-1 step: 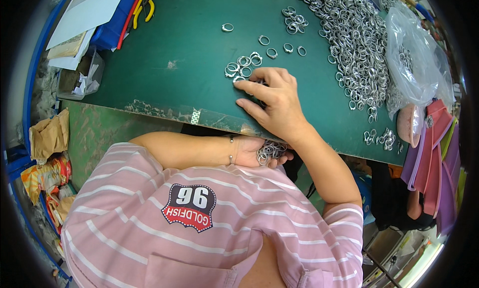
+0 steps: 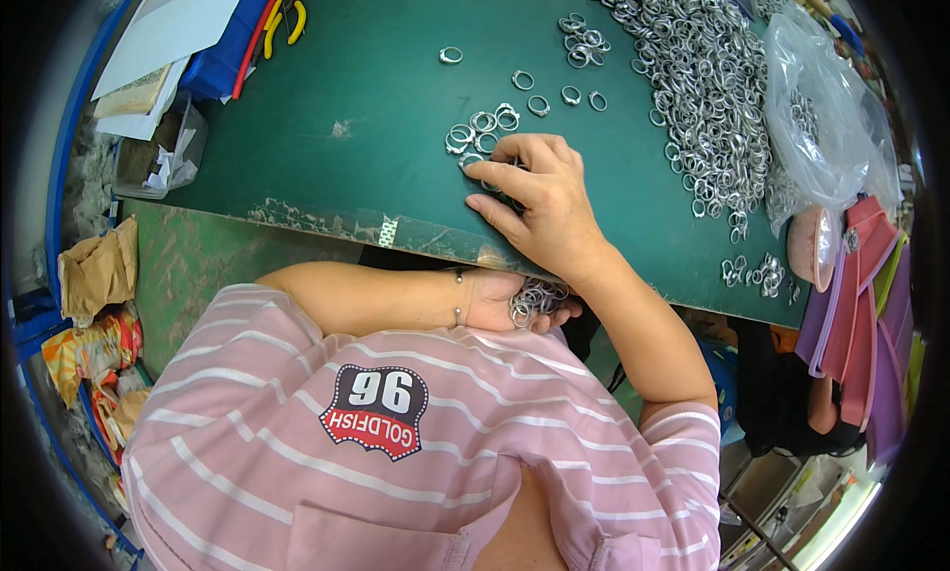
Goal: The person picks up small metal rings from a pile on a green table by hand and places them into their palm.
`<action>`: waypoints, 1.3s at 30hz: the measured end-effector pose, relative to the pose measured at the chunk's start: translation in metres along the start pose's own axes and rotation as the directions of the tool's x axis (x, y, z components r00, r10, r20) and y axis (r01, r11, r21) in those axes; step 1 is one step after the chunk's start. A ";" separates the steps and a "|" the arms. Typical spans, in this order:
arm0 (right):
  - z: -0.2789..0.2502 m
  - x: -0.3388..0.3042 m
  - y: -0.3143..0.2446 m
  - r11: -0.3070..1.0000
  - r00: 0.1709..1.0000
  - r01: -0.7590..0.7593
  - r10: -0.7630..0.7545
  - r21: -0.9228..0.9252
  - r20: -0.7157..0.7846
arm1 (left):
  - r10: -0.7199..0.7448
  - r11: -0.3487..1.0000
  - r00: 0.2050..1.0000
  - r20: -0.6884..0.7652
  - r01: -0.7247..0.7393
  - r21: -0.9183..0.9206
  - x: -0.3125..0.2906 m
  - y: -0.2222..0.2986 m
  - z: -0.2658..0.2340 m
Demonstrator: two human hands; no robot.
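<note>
- My pink, white-striped cloth shirt (image 2: 237, 423) bears a black-and-red, shield-shaped badge (image 2: 376, 415), its white characters upside down, at 7 o'clock from my right hand (image 2: 549, 195).
- That hand is over the green tabletop (image 2: 346, 76), thumb and forefinger tips apart, forefinger against a silver-coloured metal ring (image 2: 469, 160); what my curled fingers cover, I cannot tell.
- At 7 o'clock, my left hand (image 2: 487, 301), cupped palm up, clasps a silver-coloured ring bunch (image 2: 535, 301).
- Loose rings (image 2: 483, 122) lie at 11 o'clock; a big ring heap (image 2: 708, 106), at 2.
</note>
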State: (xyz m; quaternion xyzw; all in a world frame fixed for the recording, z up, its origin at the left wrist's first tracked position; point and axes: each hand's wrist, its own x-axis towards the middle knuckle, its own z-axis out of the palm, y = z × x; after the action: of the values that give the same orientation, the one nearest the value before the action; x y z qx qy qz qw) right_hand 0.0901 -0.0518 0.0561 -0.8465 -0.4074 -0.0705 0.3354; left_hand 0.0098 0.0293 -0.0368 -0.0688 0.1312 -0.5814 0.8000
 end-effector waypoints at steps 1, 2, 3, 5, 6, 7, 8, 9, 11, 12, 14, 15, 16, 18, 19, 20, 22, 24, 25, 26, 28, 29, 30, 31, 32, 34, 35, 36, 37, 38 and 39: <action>0.001 -0.001 0.001 1.000 1.000 -0.004 0.004 0.025 -0.016 | 0.015 1.000 1.000 0.001 -0.015 0.000 -0.001 0.000 0.001; 0.002 -0.004 0.002 0.999 0.999 -0.007 0.009 0.050 -0.033 | 0.029 1.000 1.000 0.003 -0.029 0.000 -0.003 0.000 0.003; 0.001 -0.005 0.004 0.997 0.999 -0.008 0.012 0.076 -0.047 | 0.046 0.999 0.999 0.005 -0.046 -0.001 -0.003 -0.001 0.004; -0.006 -0.013 0.001 0.997 0.999 -0.031 0.032 0.068 -0.015 | 0.034 0.997 0.999 -0.013 -0.035 -0.062 -0.001 -0.002 0.003; -0.009 -0.019 -0.002 0.997 0.999 -0.041 0.041 0.061 0.001 | 0.029 0.995 0.999 -0.020 -0.030 -0.090 -0.001 -0.002 0.002; -0.011 -0.027 -0.003 0.997 1.000 -0.030 0.030 0.075 0.003 | 0.067 0.998 0.995 -0.069 -0.068 -0.007 0.000 -0.004 0.003; -0.017 -0.044 -0.010 0.991 0.998 0.040 -0.047 0.129 0.051 | 0.110 0.992 0.987 -0.115 -0.102 0.078 -0.003 -0.006 0.005; -0.019 -0.055 -0.018 0.988 0.998 0.037 -0.046 0.150 0.052 | 0.011 0.986 0.997 -0.078 -0.024 -0.167 -0.012 -0.005 0.021; -0.017 -0.069 -0.033 0.979 0.995 0.083 -0.091 0.186 0.036 | 0.159 0.947 0.981 0.110 -0.183 0.264 -0.005 -0.007 -0.035; -0.012 -0.079 -0.035 0.973 0.992 0.119 -0.123 0.197 0.005 | 0.229 0.725 0.961 0.153 -0.274 0.632 0.000 -0.008 -0.048; -0.001 -0.096 -0.040 0.975 0.985 0.170 -0.163 0.145 -0.059 | 0.127 0.890 0.991 0.035 -0.129 0.437 0.000 -0.010 -0.031; 0.003 -0.101 -0.041 0.977 0.982 0.177 -0.167 0.121 -0.092 | 0.065 0.944 0.998 -0.017 -0.056 0.324 -0.003 -0.011 -0.016; 0.006 -0.105 -0.041 0.977 0.976 0.189 -0.176 0.096 -0.126 | 0.000 0.978 0.998 -0.061 0.013 0.207 -0.005 -0.012 -0.001; 0.008 -0.108 -0.045 0.972 0.963 0.223 -0.208 0.072 -0.174 | -0.093 0.991 0.989 -0.119 0.103 0.083 -0.007 -0.013 0.016; 0.007 -0.109 -0.047 0.968 0.956 0.242 -0.227 0.060 -0.188 | -0.115 0.989 0.983 -0.140 0.127 0.081 -0.008 -0.014 0.021; 0.005 -0.109 -0.047 0.964 0.948 0.260 -0.246 0.048 -0.201 | -0.138 0.985 0.977 -0.161 0.152 0.076 -0.009 -0.015 0.026; -0.006 -0.108 -0.049 0.944 0.924 0.330 -0.323 0.001 -0.203 | -0.108 0.973 0.979 -0.173 0.140 0.185 -0.022 -0.019 0.057; -0.021 -0.102 -0.052 0.922 0.890 0.382 -0.385 -0.061 -0.245 | -0.070 0.953 0.987 -0.147 0.110 0.282 -0.021 -0.019 0.078; -0.030 -0.097 -0.050 0.924 0.880 0.368 -0.382 -0.103 -0.282 | -0.052 0.942 0.992 -0.115 0.087 0.323 -0.017 -0.017 0.086; -0.039 -0.091 -0.049 0.925 0.870 0.353 -0.379 -0.138 -0.316 | -0.037 0.930 0.996 -0.081 0.064 0.363 -0.013 -0.015 0.096; -0.056 -0.073 -0.030 0.923 0.830 0.313 -0.380 -0.223 -0.408 | 0.258 0.898 0.959 -0.115 -0.194 0.394 0.009 -0.008 0.135; -0.071 -0.059 -0.019 0.936 0.831 0.293 -0.351 -0.197 -0.432 | 0.364 0.872 0.922 -0.133 -0.288 0.396 0.026 0.004 0.151; -0.088 -0.049 -0.010 0.957 0.839 0.217 -0.284 -0.193 -0.465 | 0.401 0.856 0.909 -0.116 -0.326 0.402 0.043 0.014 0.166; -0.105 -0.039 0.001 0.960 0.820 0.196 -0.272 -0.199 -0.504 | 0.449 0.832 0.888 -0.101 -0.374 0.410 0.059 0.022 0.181; -0.121 -0.032 0.011 0.963 0.800 0.176 -0.261 -0.203 -0.541 | 0.441 0.826 0.896 -0.055 -0.380 0.417 0.075 0.028 0.195; -0.148 -0.022 0.031 0.969 0.749 0.087 -0.216 -0.231 -0.627 | 0.426 0.811 0.904 0.040 -0.401 0.426 0.106 0.043 0.222; -0.163 -0.016 0.040 0.975 0.700 0.041 -0.183 -0.217 -0.690 | 0.421 0.802 0.903 0.089 -0.416 0.428 0.122 0.052 0.236; -0.179 -0.010 0.052 0.974 0.660 0.021 -0.182 -0.225 -0.729 | 0.400 0.791 0.904 0.149 -0.423 0.442 0.141 0.064 0.249; -0.198 -0.007 0.064 0.964 0.630 -0.032 -0.187 -0.266 -0.754 | 0.436 0.730 0.879 0.192 -0.471 0.495 0.160 0.065 0.270; -0.218 -0.004 0.081 0.957 0.586 -0.109 -0.156 -0.268 -0.795 | 0.469 0.662 0.850 0.239 -0.518 0.542 0.180 0.066 0.292; -0.235 0.000 0.101 0.973 0.547 -0.154 -0.063 -0.174 -0.835 | 0.448 0.613 0.850 0.278 -0.519 0.596 0.203 0.081 0.305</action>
State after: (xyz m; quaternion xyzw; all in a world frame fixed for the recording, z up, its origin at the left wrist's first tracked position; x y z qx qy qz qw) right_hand 0.2010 -0.2441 0.1843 -0.7536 -0.1660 -0.5014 0.3913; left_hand 0.2309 -0.1512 0.2073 0.2221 -0.1063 -0.3478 0.9047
